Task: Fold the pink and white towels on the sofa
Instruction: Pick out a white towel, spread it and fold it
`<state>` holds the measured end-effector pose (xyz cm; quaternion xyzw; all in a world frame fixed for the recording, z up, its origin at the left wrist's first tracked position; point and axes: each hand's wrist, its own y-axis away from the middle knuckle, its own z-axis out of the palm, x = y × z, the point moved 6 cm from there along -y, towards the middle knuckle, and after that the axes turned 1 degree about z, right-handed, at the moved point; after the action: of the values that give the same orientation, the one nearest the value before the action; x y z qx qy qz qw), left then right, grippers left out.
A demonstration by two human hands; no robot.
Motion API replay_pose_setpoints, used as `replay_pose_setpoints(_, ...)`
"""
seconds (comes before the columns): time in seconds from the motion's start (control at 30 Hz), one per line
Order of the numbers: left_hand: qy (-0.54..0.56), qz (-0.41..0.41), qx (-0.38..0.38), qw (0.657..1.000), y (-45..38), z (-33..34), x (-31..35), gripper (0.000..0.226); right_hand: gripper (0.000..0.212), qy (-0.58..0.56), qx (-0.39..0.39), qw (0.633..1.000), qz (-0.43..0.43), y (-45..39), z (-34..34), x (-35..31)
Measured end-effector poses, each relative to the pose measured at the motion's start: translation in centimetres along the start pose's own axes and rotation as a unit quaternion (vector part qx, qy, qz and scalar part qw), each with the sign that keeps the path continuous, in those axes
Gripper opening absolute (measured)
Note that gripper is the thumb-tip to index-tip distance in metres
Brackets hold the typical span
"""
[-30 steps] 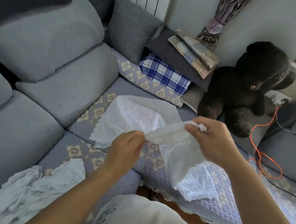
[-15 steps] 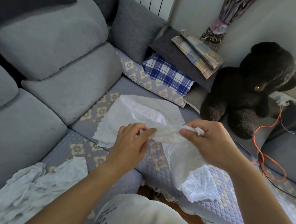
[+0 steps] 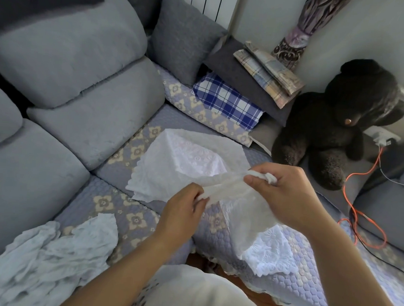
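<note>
I hold a thin white lace towel (image 3: 244, 216) above the sofa seat. My left hand (image 3: 181, 212) pinches its bunched top edge at one end, and my right hand (image 3: 285, 194) grips the other end, with a corner poking out past the fingers. The rest of the cloth hangs down between my hands. Behind it a second white embroidered towel (image 3: 177, 165) lies spread flat on the seat. A third white embroidered piece (image 3: 270, 254) lies under the hanging cloth near the seat's front edge. A crumpled white cloth (image 3: 45, 257) sits at the lower left.
The sofa seat wears a quilted lilac cover (image 3: 127, 209) with flower patches, backed by grey cushions (image 3: 68, 52). A blue plaid cloth (image 3: 227, 102), folded checked cloths (image 3: 268, 72) and a dark teddy bear (image 3: 338, 127) fill the far corner. An orange cable (image 3: 357, 207) loops at right.
My left hand has slid right along the towel's top edge toward my right hand, bunching the edge tighter. The view has drifted slightly; the other cloths have not moved.
</note>
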<state>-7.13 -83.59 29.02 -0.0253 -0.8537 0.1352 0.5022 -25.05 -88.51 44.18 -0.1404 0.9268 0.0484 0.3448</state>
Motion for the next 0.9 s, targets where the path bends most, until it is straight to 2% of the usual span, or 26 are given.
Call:
replay_pose_setpoints(0.07, -0.036, 0.029, 0.027, 0.999, 0.4, -0.9, -0.8, 0.008, 0.008, -0.012, 0.014, 1.0, 0.006, 0.2, -0.3, 0.2)
replay_pose_setpoints(0.2, -0.073, 0.009, 0.059, 0.996, 1.8, -2.1, -3.5, 0.021, 0.006, -0.025, 0.033, 0.999, 0.012, 0.5, -0.5, 0.4)
replay_pose_setpoints(0.27, -0.068, -0.018, 0.048, 0.996, 2.2, -2.2, -4.3, 0.027, 0.008, -0.035, 0.03, 0.999, 0.003, 0.5, -0.5, 0.2)
replay_pose_setpoints(0.33, -0.075, -0.008, 0.033, 0.997, 1.9, -2.1, -4.5, 0.031, 0.011, -0.038, 0.015, 0.999, -0.013, 0.7, -0.3, -0.1)
replay_pose_setpoints(0.5, -0.198, -0.008, -0.056, 0.979, -1.3, -0.9, -3.6, 0.056, 0.014, -0.032, -0.016, 0.998, -0.052, 0.9, 0.6, -1.5)
replay_pose_setpoints(0.53, -0.228, 0.014, -0.06, 0.972, -1.7, -0.4, -3.0, 0.057, 0.015, -0.032, -0.016, 0.998, -0.055, 0.8, 0.7, -1.7)
replay_pose_setpoints(0.6, -0.28, 0.045, -0.06, 0.957, -1.7, 0.3, -1.7, 0.054, 0.014, -0.041, -0.003, 0.998, -0.049, 0.7, 0.7, -1.8)
replay_pose_setpoints(0.73, -0.297, 0.018, -0.007, 0.955, -1.1, -0.9, -2.2, 0.047, 0.009, -0.045, 0.033, 0.998, -0.007, 0.7, -0.2, -0.7)
replay_pose_setpoints(0.9, -0.31, 0.12, 0.025, 0.943, -1.6, -4.1, -2.8, 0.03, 0.01, -0.041, 0.051, 0.998, 0.025, 1.0, -1.0, 0.5)
